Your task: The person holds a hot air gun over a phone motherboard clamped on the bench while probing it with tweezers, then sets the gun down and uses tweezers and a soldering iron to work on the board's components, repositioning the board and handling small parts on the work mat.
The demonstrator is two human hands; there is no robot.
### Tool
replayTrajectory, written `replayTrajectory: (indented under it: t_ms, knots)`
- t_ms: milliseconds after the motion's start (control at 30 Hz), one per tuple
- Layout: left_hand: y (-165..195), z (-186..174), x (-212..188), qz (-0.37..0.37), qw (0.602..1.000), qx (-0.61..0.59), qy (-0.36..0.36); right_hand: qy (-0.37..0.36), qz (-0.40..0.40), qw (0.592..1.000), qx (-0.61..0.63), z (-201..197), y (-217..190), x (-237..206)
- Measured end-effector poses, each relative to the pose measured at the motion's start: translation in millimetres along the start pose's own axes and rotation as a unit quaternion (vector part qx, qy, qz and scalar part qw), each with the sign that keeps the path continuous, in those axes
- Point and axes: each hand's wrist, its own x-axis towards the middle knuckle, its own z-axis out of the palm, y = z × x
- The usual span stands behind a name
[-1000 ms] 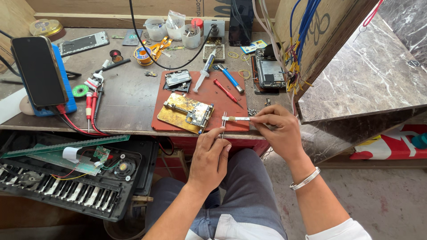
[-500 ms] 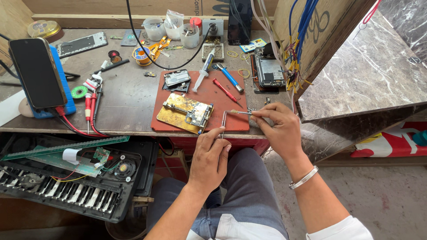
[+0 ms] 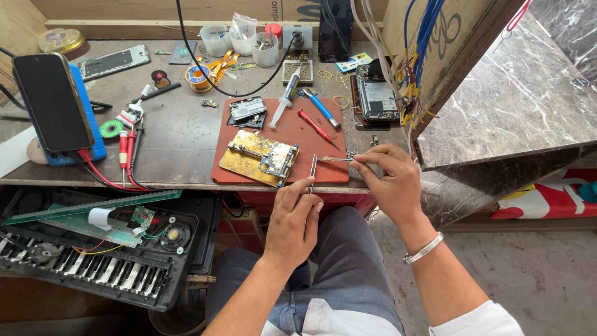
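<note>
Left hand: the left hand sits at the desk's front edge, fingers closed on the lower end of a pair of tweezers; grip clamped on it.
Right hand: the right hand is just right of the left, thumb and forefinger pinched on a thin metal tool; grip clamped on it, a metal bangle on the wrist.
Tweezers: upright along the mat's front edge, tips pointing away from the left grip.
Thin tool: lies level, its tip reaching left toward the tweezers' upper end; whether they touch, cannot tell.
Circuit board: a gold circuit board lies just left of the tweezers, on the red mat.
Beyond the grips: a red screwdriver, a blue-handled tool and a syringe lie on the mat, farther from the person.
Far left: a dark phone leans on a blue stand on the desk.
Below left: an opened keyboard under the desk edge.
</note>
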Motion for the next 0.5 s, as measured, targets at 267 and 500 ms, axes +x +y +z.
replayTrajectory:
  t_ms: [267,500]
  knots:
    - [-0.4,-0.4,0.1,0.001,1.0,0.0,0.0,0.04,0.026,0.999,-0.009,3.0,-2.3,-2.7]
    - [-0.5,0.3,0.7,-0.004,1.0,0.006,-0.005,-0.007,0.011,1.0,0.005,0.8,1.0,-2.1]
